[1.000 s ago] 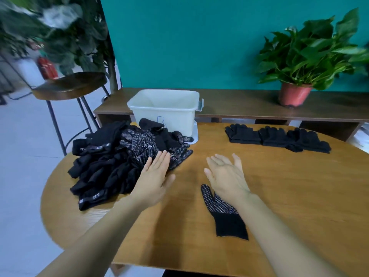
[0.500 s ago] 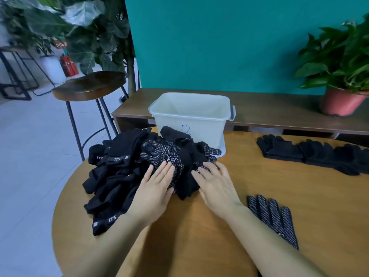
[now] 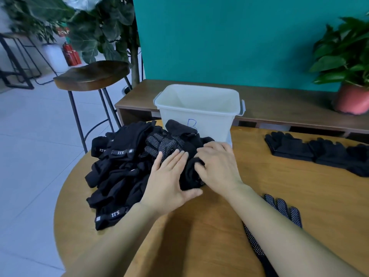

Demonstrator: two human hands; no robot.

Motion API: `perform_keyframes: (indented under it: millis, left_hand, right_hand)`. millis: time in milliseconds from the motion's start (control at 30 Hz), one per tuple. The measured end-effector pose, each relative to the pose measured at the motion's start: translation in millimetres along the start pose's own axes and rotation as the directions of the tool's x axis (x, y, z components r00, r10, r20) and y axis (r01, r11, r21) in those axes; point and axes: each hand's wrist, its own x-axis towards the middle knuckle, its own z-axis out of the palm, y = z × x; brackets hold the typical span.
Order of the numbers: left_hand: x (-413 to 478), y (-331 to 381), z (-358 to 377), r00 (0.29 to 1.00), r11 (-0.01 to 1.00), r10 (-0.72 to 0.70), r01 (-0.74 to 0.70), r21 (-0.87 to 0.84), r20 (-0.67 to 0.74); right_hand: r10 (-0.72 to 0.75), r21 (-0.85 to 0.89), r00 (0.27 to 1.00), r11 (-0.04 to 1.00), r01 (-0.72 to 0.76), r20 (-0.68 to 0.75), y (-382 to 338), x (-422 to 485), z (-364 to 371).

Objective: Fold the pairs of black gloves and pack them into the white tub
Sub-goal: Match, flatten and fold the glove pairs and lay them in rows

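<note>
A loose pile of black gloves lies on the left part of the round wooden desk. Some gloves have white-dotted palms turned up and some show labelled cuffs. The white tub stands upright just behind the pile at the far edge of the desk, with a blue letter B on its near wall. A cuff from the pile overlaps that wall in the view, and I cannot tell whether they touch.

Both hands are at the right side of the pile. The left hand lies flat on it, its fingers straight and released over a dotted glove. Its thumb stretches along the lower edge of a black glove that sits between the two hands. The right hand is on the other side of that glove, its fingers curled into the fabric and grasping it.

Partly under the right forearm a single dotted glove lies flat on the desk, well apart from the pile. At the far right of the desk a row of folded gloves lies side by side, touching one another.

Behind the desk a low wooden shelf runs along a teal wall and carries a potted plant. A stool with a dark wooden seat stands on the floor to the left
</note>
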Motion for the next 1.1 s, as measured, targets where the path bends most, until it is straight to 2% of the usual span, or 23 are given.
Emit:
perform_keyframes:
  millis: [100,167,200,267,333,367,567,733,900,1100]
  left_hand:
    - [17,24,-22,0.99,0.983,-0.121,0.108,-0.147,-0.077]
    - [26,35,-40,0.961,0.923,-0.228,0.162,-0.348,-0.157]
    - [31,39,-52,0.946,0.851,-0.29,0.184,-0.492,-0.146]
    - [39,52,-76,0.932,0.633,-0.362,0.234,-0.738,-0.015]
    - [46,61,-97,0.926,0.457,-0.355,0.293,-0.84,0.13]
    - [49,67,-107,0.926,0.43,-0.338,0.314,-0.847,0.171]
    - [47,96,-135,0.941,0.42,-0.259,0.315,-0.851,0.22]
    - [34,115,-130,0.941,0.541,-0.197,0.339,-0.77,0.276]
    - [27,137,-129,0.953,0.579,-0.13,0.297,-0.759,0.274]
    - [31,156,-121,0.932,0.602,-0.149,0.351,-0.717,0.331]
  right_hand:
    - [0.115,0.123,0.993,0.986,-0.11,-0.031,-8,7,-31]
    - [0.163,0.233,0.986,0.961,-0.15,-0.037,-10,11,-54]
    - [0.2,0.293,0.98,0.938,-0.185,-0.022,-9,13,-66]
    - [0.275,0.462,0.961,0.848,-0.259,0.033,-6,14,-90]
    - [0.318,0.619,0.941,0.716,-0.321,0.12,-3,15,-111]
    - [0.323,0.659,0.935,0.673,-0.336,0.147,-2,13,-121]
    - [0.355,0.709,0.92,0.606,-0.361,0.166,1,-11,-167]
    - [0.358,0.649,0.902,0.631,-0.425,0.242,11,-40,-172]
    - [0.357,0.679,0.899,0.597,-0.428,0.252,19,-64,-183]
    - [0.326,0.704,0.897,0.56,-0.437,0.297,27,-90,-197]
